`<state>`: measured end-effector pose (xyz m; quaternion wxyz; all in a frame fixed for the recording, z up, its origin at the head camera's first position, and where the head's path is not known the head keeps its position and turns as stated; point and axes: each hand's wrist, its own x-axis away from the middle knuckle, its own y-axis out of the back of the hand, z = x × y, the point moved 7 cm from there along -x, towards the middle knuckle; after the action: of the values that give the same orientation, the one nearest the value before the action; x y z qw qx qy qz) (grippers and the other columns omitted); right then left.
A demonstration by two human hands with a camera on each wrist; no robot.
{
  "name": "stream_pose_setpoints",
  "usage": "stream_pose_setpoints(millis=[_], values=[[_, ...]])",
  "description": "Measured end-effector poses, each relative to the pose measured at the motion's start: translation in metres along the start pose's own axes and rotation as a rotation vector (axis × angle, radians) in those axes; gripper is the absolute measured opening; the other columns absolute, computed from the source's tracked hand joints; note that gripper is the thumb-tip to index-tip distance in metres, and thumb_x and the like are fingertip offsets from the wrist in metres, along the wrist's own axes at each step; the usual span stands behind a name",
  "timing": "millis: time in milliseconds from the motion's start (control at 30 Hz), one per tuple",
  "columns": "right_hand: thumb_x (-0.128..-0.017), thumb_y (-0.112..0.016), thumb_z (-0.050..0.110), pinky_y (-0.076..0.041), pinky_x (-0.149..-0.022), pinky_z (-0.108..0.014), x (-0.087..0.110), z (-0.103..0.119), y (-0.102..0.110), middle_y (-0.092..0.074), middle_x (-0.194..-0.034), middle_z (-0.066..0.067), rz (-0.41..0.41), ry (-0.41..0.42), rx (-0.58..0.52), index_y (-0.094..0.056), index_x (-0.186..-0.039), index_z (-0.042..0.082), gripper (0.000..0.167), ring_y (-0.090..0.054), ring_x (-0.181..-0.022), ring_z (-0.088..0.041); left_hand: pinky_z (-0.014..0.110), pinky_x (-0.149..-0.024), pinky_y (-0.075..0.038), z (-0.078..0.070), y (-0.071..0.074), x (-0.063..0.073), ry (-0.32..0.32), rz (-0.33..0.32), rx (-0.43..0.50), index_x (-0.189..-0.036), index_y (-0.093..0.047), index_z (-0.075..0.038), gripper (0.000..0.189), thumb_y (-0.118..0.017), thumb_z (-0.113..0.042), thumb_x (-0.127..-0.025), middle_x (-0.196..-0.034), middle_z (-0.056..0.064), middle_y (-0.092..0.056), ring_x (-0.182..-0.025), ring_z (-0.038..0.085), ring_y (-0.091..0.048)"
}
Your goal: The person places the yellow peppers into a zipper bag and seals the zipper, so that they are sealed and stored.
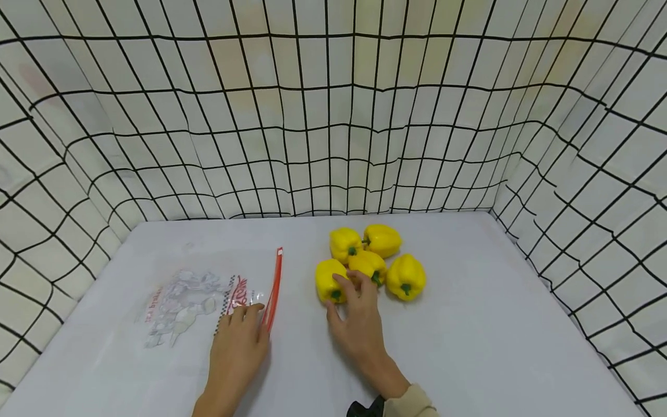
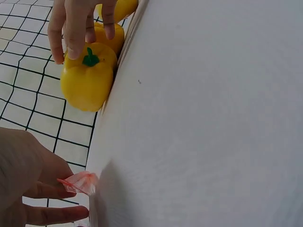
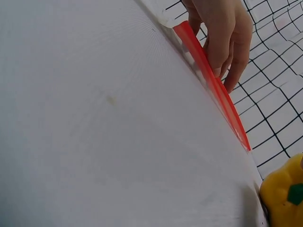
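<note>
Five-lobed clutter of several yellow bell peppers point(image 1: 406, 278) with green stems sits right of centre on the white table. My right hand point(image 1: 359, 321) reaches over the leftmost bell pepper point(image 1: 327, 278), thumb and fingers spread, fingertips right at its near and upper sides. The left wrist view shows this bell pepper point(image 2: 89, 85) below those fingertips. To the left lies a clear zip bag point(image 1: 182, 307) with red print and a red zip edge point(image 1: 274, 284). My left hand point(image 1: 238, 344) pinches the bag beside that edge; the right wrist view shows the red strip point(image 3: 208, 66) standing raised at its fingers.
A black wire grid point(image 1: 339, 127) with white cloth behind it walls off the back and both sides of the table point(image 1: 500, 324). Clear, crumpled-looking shapes show within the bag's left part.
</note>
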<state>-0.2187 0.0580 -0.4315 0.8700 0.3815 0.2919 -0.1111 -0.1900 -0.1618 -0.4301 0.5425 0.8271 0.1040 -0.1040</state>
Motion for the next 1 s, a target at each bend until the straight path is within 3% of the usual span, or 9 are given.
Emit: stream_pose_setpoints(millis=[267,600,733,867,1000], values=[[-0.082,-0.087,0.012,-0.057,-0.097,-0.041,0.002,0.001,0.000,-0.051,-0.136,-0.017,-0.015,0.029,0.008,-0.059,-0.142,0.012,0.067,-0.054,-0.121,-0.030,0.057,-0.085,-0.054,-0.004,0.004,0.004,-0.047,-0.074,0.005,-0.118,-0.070,-0.004,0.031,-0.073,-0.004,-0.087,-0.110,0.019,-0.071,-0.103,0.043,-0.063],[-0.085,-0.085,0.011,-0.060,-0.096,-0.041,0.004,-0.001,-0.005,-0.049,-0.144,-0.018,0.027,0.031,-0.009,-0.057,-0.140,0.015,0.062,-0.057,-0.128,-0.032,0.047,-0.068,-0.052,0.002,-0.001,0.002,-0.035,-0.069,0.036,-0.109,-0.074,-0.005,0.022,-0.075,-0.004,-0.087,-0.091,0.010,-0.070,-0.086,0.032,-0.064],[-0.087,-0.083,0.012,-0.061,-0.094,-0.041,0.005,-0.003,-0.007,-0.050,-0.149,-0.016,0.057,0.015,-0.037,-0.055,-0.141,0.016,0.060,-0.060,-0.131,-0.031,0.041,-0.062,-0.049,0.003,-0.005,0.001,-0.026,-0.033,0.059,-0.108,-0.074,-0.005,0.020,-0.072,-0.003,-0.088,-0.083,0.005,-0.067,-0.077,0.024,-0.061],[-0.087,-0.084,0.011,-0.059,-0.101,-0.043,0.006,-0.007,-0.009,-0.049,-0.150,-0.015,0.081,-0.030,-0.078,-0.053,-0.138,0.015,0.060,-0.057,-0.135,-0.030,0.034,-0.060,-0.045,0.004,-0.009,0.001,0.013,0.044,0.081,-0.111,-0.073,-0.007,0.021,-0.067,-0.004,-0.091,-0.081,0.000,-0.065,-0.073,0.017,-0.056],[-0.086,-0.085,0.012,-0.054,-0.108,-0.043,0.004,-0.008,-0.014,-0.049,-0.148,-0.015,0.090,-0.046,-0.115,-0.050,-0.137,0.011,0.063,-0.055,-0.138,-0.029,0.032,-0.059,-0.043,0.003,-0.006,0.001,0.036,0.071,0.086,-0.113,-0.072,-0.010,0.024,-0.065,-0.005,-0.091,-0.081,-0.001,-0.064,-0.070,0.014,-0.054]])
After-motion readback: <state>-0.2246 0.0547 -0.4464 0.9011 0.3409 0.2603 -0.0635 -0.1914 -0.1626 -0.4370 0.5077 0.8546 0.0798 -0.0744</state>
